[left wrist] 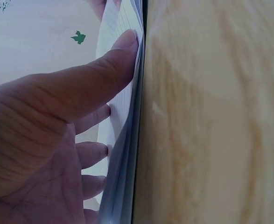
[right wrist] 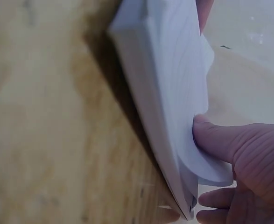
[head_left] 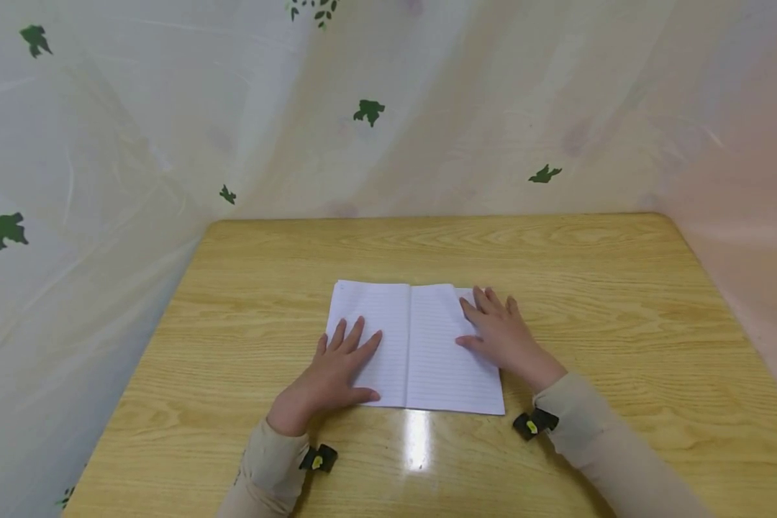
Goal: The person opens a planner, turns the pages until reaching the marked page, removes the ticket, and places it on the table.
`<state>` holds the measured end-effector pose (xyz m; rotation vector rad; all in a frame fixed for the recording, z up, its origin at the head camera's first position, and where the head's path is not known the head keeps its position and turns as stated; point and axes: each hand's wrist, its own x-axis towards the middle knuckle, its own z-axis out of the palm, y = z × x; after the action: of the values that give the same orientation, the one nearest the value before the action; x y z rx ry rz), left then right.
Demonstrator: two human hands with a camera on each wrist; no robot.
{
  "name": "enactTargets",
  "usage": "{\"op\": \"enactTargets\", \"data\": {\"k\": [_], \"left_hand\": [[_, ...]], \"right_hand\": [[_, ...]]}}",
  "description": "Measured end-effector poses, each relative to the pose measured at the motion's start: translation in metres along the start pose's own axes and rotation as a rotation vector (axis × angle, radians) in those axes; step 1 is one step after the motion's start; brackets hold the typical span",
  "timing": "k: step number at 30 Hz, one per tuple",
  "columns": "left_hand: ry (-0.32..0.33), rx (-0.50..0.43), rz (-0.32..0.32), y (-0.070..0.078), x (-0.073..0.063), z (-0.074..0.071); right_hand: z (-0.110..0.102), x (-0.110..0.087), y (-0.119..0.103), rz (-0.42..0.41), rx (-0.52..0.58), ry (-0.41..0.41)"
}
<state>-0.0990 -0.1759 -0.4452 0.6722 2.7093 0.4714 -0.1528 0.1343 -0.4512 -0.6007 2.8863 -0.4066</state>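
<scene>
An open lined notebook [head_left: 427, 360] lies on the wooden table, its blank ruled pages facing up. My left hand [head_left: 337, 370] rests on the left page with fingers spread. In the left wrist view the thumb [left wrist: 104, 70] lies on the paper near the notebook's lower edge. My right hand [head_left: 501, 338] is at the right page's outer edge. There a page [right wrist: 188, 112] is raised off the stack and bends between the thumb [right wrist: 216, 137] and the fingers. Part of the right fingers is hidden behind the paper in the right wrist view.
The wooden table [head_left: 233, 288] has rounded far corners. Behind it and at both sides hangs a pale curtain [head_left: 460, 108] with green leaf or bird shapes. Both sleeves [head_left: 596, 424] carry a small dark strap [head_left: 534, 424] at the wrist.
</scene>
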Motion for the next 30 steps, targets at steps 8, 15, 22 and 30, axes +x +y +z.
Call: {"op": "enactTargets", "data": {"k": [8, 15, 22, 30], "left_hand": [[0.002, 0.004, -0.003, 0.0, 0.0, 0.0], [0.007, 0.0, 0.008, 0.0, 0.0, -0.001], [0.013, 0.003, 0.02, -0.001, 0.0, 0.0], [0.027, -0.035, 0.039, -0.003, -0.001, 0.001]], "right_hand": [[-0.002, -0.007, -0.014, -0.05, 0.004, 0.076], [-0.001, -0.012, -0.029, -0.08, 0.05, 0.116], [0.004, -0.015, -0.041, -0.222, 0.151, 0.125], [0.008, -0.017, -0.05, -0.26, 0.231, 0.08]]}}
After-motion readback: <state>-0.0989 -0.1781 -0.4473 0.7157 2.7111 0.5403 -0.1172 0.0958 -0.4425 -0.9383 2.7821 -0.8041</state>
